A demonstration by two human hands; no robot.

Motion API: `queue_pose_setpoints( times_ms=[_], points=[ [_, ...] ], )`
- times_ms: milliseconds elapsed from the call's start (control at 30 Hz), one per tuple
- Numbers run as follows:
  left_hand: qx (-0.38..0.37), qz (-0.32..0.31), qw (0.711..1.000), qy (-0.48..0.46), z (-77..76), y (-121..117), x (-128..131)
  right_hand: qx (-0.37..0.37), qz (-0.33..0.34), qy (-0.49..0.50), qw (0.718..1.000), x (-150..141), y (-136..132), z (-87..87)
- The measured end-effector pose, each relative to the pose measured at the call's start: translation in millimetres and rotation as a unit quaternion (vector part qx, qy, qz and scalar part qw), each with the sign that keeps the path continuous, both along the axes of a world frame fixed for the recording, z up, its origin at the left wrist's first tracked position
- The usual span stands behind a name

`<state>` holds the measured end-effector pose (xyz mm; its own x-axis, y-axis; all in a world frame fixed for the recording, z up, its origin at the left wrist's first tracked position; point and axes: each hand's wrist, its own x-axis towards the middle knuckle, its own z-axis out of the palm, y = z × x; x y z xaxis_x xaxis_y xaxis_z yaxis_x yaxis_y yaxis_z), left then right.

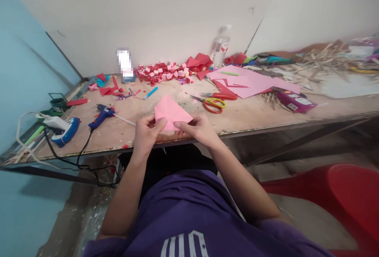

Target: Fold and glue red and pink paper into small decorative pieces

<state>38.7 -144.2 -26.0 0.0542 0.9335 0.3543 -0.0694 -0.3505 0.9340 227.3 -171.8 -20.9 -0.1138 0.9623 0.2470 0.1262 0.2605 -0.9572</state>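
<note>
A pink sheet of folded paper is held up between my two hands, just over the front edge of the workbench. My left hand pinches its lower left side, thumb on top. At the lower right, my right hand grips it the same way, with the fingers partly behind the sheet. Creases run across the paper. Right behind my right hand lie scissors with red and yellow handles, beside a red-handled cutter. A blue pen rests behind the paper.
Small red and pink folded cubes are heaped against the wall. A blue glue gun and a power strip with cables sit at left. Pink sheets, a plastic bottle and a purple packet stand or lie rightward. A red chair is at right.
</note>
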Motion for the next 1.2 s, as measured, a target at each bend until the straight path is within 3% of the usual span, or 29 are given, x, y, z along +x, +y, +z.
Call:
queue_pose_setpoints(
  times_ms=[133, 267, 467, 967, 1200],
  points=[
    [-0.002, -0.007, 1.000, 0.003, -0.1, 2, 0, -0.006, 0.063, 0.013, 0.998, 2, -4, 3.3],
    [-0.040, -0.053, 0.997, -0.040, -0.3, 5, -1, 0.008, 0.102, 0.106, 0.989, 8, -4, 3.8],
    [-0.090, -0.122, 0.985, -0.086, 3.4, 5, -4, -0.036, 0.126, 0.208, 0.969, 13, -3, 6.0],
    [-0.083, -0.123, 0.987, -0.055, 0.6, 3, -4, -0.025, 0.102, 0.159, 0.982, 13, 3, -6.4],
    [-0.063, -0.105, 0.991, -0.045, -1.0, 3, -4, -0.019, 0.098, 0.135, 0.986, 12, 1, -3.8]
  ],
)
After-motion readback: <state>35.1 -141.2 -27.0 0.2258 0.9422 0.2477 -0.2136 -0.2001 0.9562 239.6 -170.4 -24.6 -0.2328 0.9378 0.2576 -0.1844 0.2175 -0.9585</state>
